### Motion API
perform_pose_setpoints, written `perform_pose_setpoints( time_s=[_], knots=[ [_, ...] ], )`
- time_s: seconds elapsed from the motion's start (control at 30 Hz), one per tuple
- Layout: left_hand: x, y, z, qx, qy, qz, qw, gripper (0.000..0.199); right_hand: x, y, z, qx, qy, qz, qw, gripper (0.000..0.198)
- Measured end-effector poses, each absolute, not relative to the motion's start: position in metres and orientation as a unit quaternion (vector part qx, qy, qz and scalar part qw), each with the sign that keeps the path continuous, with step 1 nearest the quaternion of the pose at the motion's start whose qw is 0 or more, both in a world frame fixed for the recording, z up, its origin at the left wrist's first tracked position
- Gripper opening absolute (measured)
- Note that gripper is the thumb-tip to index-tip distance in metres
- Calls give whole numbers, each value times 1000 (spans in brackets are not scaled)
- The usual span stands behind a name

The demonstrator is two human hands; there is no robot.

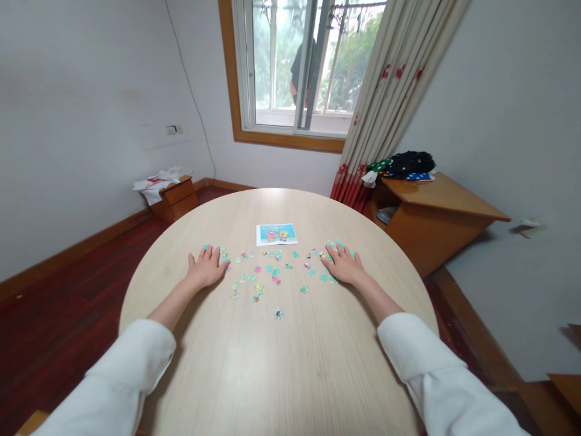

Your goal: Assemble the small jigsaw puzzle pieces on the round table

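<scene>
Small jigsaw puzzle pieces (276, 272), mostly turquoise with some pink and yellow, lie scattered across the middle of a round wooden table (272, 375). My left hand (206, 268) rests palm down with its fingers spread at the left end of the scatter, touching a few pieces. At the right end, my right hand (344, 265) lies flat over a cluster of pieces, fingers apart; what is under the palm is hidden. Beyond the pieces lies a picture sheet (276, 234) with pink and yellow cartoon figures. One piece (279, 313) sits apart, nearer to me.
Behind the table is a window (295, 66) with a long curtain (385, 91) on its right; a partly hidden person stands outside. A wooden desk (445, 206) bearing dark cloth is at right. A low cabinet (179, 197) with white cloth stands at left.
</scene>
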State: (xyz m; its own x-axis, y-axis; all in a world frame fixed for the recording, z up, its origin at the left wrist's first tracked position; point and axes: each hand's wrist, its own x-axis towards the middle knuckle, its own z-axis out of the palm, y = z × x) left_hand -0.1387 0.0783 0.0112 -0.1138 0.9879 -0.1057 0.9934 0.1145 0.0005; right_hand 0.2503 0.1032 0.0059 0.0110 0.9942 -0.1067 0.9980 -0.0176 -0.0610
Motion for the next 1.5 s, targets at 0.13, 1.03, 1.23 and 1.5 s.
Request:
perform_pose_setpoints(
  time_s=[0.13,1.03,1.23,1.5],
  knots=[
    [-130,95,17,654,752,-58,56,73,245,119,9,717,694,-61,8,68],
    [-55,86,10,720,693,32,26,69,195,124,8,686,724,-4,-66,62],
    [-50,64,9,758,651,2,41,71,199,109,6,653,755,-53,-24,60],
    [-36,53,19,763,645,17,31,59,196,107,20,667,738,-101,-8,54]
  ],
)
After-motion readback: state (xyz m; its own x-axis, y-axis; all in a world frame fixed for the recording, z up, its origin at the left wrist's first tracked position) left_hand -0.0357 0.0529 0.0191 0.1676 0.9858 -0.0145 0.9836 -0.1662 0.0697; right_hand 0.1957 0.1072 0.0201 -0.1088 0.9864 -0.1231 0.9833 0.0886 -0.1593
